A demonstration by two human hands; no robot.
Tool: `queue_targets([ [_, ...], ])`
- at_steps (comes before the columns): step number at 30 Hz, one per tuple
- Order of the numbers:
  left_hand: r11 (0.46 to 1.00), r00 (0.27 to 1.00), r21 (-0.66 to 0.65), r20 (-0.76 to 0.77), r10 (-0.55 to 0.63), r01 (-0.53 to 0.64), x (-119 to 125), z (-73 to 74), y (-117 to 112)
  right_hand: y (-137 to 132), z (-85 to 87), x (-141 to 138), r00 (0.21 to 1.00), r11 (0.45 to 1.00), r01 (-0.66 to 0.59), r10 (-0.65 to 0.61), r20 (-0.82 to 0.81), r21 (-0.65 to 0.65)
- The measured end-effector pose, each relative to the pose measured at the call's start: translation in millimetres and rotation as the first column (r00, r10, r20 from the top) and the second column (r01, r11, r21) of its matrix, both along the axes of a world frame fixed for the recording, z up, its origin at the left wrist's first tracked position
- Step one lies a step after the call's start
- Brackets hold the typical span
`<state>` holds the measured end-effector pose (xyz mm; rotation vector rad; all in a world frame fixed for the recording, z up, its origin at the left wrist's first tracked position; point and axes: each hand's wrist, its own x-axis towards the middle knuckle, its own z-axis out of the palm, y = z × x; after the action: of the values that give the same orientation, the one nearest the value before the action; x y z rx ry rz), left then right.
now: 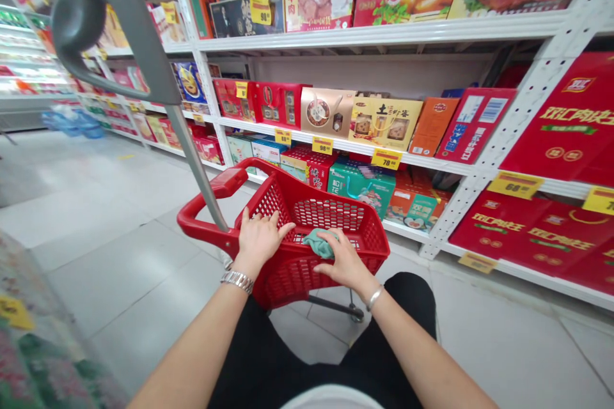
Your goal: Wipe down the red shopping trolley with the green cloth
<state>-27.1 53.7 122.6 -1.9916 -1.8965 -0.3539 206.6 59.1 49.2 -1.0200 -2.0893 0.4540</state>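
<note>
A red plastic shopping cart (283, 271) with a perforated basket stands in front of my knees. My left hand (260, 236) lies on its near rim at the left corner, fingers spread and holding nothing. Under the fingers of my right hand (346, 260) a crumpled green cloth (320, 243) is gripped against the same rim, further right. The palm side of that hand and part of the cloth are hidden. From the cart's left end a metal pole rises to a grey handle (165, 77).
White shelving (384, 32) with boxed goods and yellow price tags runs close behind the cart and along the right. Tiled floor (139, 268) stretches left towards a refrigerated display (29, 102) and blue-wrapped packs (74, 121). A blurred display (33, 339) stands at the lower left.
</note>
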Motion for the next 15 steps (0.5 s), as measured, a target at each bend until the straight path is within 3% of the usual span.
queue_targets([
  [4, 1.0, 0.996, -0.005, -0.089, 0.015, -0.016, 1.1, -0.8, -2.0, -11.6, 3.2, -12.2, 0.992, 0.99, 0.123, -0.124, 0.014, 0.065],
  [8, 1.0, 0.996, 0.001, -0.088, 0.013, -0.013, 0.6, -0.8, -3.6, -27.6, -6.4, -35.1, 0.964, 0.949, 0.236, -0.255, 0.073, 0.21],
  [12, 1.0, 0.997, -0.001, -0.075, 0.021, -0.022, 0.5, 1.0, -5.0, -42.3, -28.1, -46.1, 0.959, 0.899, 0.186, -0.254, 0.125, 0.397],
  [15, 1.0, 0.995, 0.001, -0.094, 0.031, -0.031, 1.0, 2.0, -5.5, -46.2, -39.2, -41.7, 0.966, 0.883, 0.138, -0.219, 0.134, 0.449],
])
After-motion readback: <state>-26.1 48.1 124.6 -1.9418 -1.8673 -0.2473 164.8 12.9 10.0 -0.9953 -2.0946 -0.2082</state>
